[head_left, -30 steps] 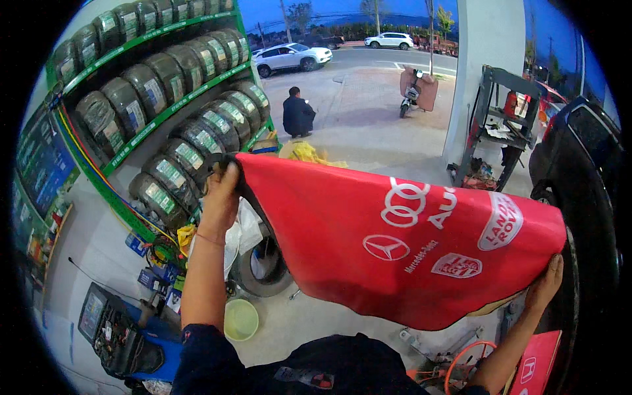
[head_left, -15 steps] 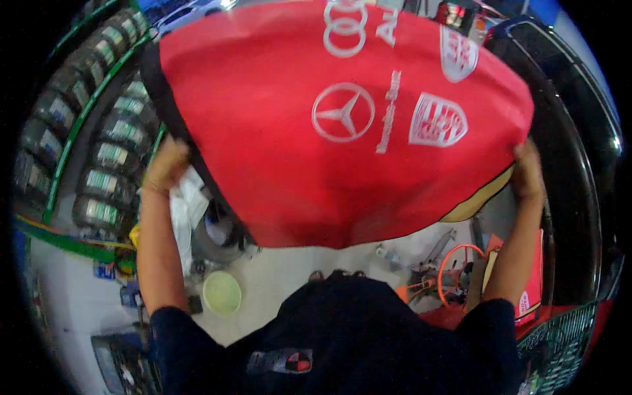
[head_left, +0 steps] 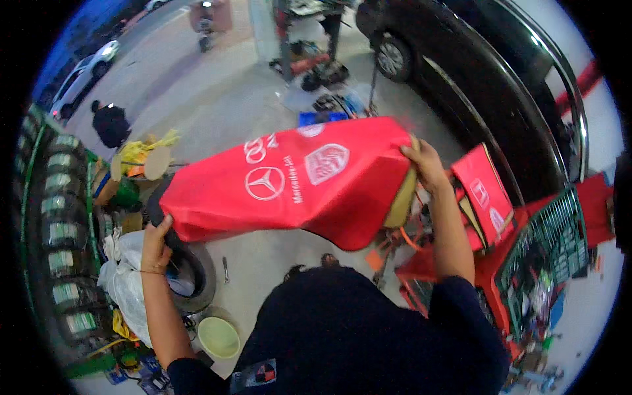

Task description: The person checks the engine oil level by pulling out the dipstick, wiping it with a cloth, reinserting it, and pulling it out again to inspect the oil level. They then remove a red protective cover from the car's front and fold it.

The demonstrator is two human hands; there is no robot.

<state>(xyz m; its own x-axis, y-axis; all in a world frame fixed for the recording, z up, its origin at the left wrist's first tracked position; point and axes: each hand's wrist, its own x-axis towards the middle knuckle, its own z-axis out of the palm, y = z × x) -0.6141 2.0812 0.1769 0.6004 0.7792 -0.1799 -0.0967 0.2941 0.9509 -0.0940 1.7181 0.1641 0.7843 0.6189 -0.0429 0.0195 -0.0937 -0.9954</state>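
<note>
A red fender cover (head_left: 230,214) with white printed emblems spans the space between my hands. Its middle sags, and a tan underside (head_left: 400,207) shows along the right end. At its near left corner, my left hand (head_left: 155,245) grips the edge with the thumb on top. My right hand (head_left: 426,161) is closed around the right edge, higher up and farther away. Beyond my right forearm lies another red cover (head_left: 482,194), folded, with white emblems and tan parts, on a red tool cart (head_left: 428,263).
Racked tyres (head_left: 66,260) line the left side. A loose tyre (head_left: 201,276), white plastic bags (head_left: 128,280) and a pale yellow-green basin (head_left: 219,337) are near my left arm. A dark car (head_left: 461,85) stands at the far right. A person (head_left: 110,125) is at the far left.
The fender cover has come down and nearer, turning from a broad raised sheet into a lower, sagging band. Both hands still hold it. My view has shifted, showing more of the floor and street.
</note>
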